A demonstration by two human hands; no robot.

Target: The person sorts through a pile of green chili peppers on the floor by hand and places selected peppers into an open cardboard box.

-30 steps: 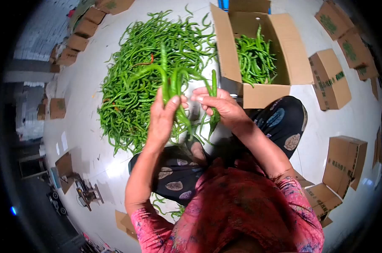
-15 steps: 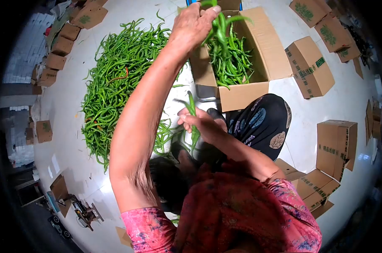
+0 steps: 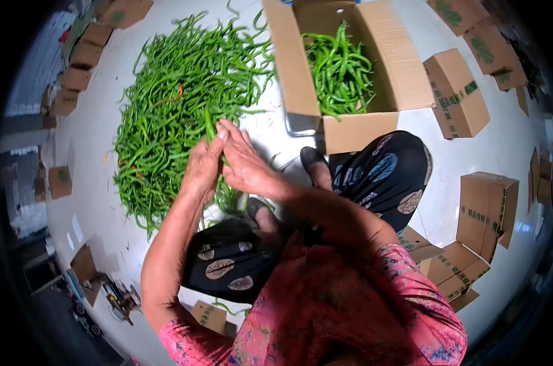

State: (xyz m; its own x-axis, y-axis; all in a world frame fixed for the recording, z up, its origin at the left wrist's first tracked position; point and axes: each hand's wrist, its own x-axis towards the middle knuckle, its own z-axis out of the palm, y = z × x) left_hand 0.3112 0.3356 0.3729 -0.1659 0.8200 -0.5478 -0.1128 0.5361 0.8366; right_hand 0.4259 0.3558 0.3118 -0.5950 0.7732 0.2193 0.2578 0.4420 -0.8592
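Observation:
Long green chili peppers (image 3: 166,122) lie in a wide heap on the floor, with a red one (image 3: 177,93) among them. Both my hands meet over the heap's near right side. Between them a green chili pepper (image 3: 210,122) points up and away from me. My left hand (image 3: 202,163) is closed around its lower part. Against it from the right, my right hand (image 3: 244,163) has its fingers closed on the peppers too; how many lie between the palms is hidden. More green chili peppers (image 3: 338,73) partly fill an open cardboard box (image 3: 360,131) ahead of me.
The box stands on a metal-edged base (image 3: 301,125). My shoes (image 3: 316,165) and knees are close to the heap and the box. A closed carton (image 3: 458,94) stands to the right, with flattened and open cartons (image 3: 487,207) nearer. Several boxes (image 3: 84,55) line the left.
My left hand has come back from above the box to the heap, and the peppers it held there are now in the box. My right hand has moved left to meet it.

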